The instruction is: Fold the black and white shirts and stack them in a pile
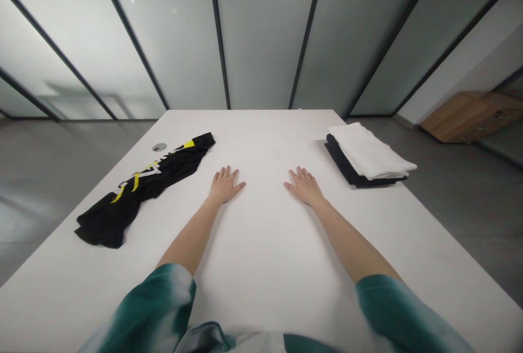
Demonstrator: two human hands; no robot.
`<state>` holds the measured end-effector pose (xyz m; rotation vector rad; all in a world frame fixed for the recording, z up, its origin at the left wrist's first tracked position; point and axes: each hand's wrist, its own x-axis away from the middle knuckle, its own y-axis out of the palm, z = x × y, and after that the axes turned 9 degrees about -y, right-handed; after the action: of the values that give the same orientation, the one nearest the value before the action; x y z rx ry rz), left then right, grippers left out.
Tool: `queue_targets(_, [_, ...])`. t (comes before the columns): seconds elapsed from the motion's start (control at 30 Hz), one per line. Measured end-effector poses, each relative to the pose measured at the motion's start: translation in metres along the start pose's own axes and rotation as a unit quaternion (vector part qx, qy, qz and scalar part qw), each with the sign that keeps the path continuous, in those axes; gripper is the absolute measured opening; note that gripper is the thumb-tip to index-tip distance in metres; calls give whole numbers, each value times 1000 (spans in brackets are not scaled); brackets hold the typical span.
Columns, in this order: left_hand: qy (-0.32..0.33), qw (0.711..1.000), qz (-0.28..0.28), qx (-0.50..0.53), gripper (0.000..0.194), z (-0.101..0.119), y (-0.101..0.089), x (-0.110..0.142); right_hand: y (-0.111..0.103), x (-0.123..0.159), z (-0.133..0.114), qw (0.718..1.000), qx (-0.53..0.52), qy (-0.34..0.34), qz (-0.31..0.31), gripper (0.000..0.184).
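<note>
The left hand [225, 185] and right hand [304, 187] lie flat and empty on the white counter [261, 135], fingers [224, 172] spread apart, the left near a crumpled black garment [141, 195] with yellow print, the right near a folded white cloth [368, 151] stacked on folded black cloth [347, 170].

Left hand [226, 185] and right hand [304, 187] lie flat, palms down on the table [261, 140], well apart, both empty, fingers lightly spread, thumbs pointing inward. Bare forearms [192, 233] angle out toward the near edge, wrists nearly straight, running into green-and-white sleeves [155, 304] at the bottom of the view.
</note>
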<state>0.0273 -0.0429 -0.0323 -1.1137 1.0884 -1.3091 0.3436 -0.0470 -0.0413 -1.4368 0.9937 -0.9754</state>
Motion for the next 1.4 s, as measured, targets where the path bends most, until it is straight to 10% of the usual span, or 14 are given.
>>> queue_targets(0.77, [5,999,47,-4,53,-11,-11,-8,16,-3,12,993,-23,-21,115,49])
queue_targets(1.07, [-213,963,150,-75,74,-114,-44,-17,17,-4,11,992,-24,-18,122,50])
queue_targets(1.17, [-276,955,98,-42,74,-144,-51,-18,17,-4,11,992,-24,-19,123,49])
queue_targets(1.4, [-314,947,61,22,51,-153,-49,-26,15,-3,8,992,-32,-10,120,48])
